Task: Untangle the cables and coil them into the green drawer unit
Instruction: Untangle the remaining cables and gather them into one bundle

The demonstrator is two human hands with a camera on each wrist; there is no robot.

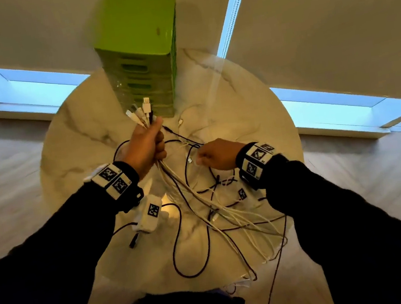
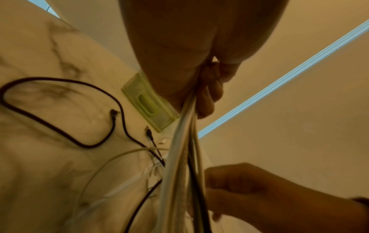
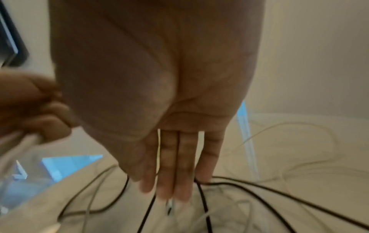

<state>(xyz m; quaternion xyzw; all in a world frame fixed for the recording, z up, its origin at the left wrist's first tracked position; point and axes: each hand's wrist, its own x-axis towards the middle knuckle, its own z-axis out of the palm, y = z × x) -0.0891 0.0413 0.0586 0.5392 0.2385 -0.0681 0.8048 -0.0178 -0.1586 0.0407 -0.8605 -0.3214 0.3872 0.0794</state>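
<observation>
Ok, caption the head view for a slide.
Left hand grips bundled cable ends before the green drawer unit; right hand reaches into the tangle.

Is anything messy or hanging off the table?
Yes. The black and white cables lie in a tangled heap on the round marble table, and several strands droop over its near edge. The left hand grips a bunch by the plug ends. The green plastic drawer unit looks shut.

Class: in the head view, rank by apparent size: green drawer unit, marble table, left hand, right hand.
1. marble table
2. green drawer unit
3. left hand and right hand: alike, unranked.
</observation>
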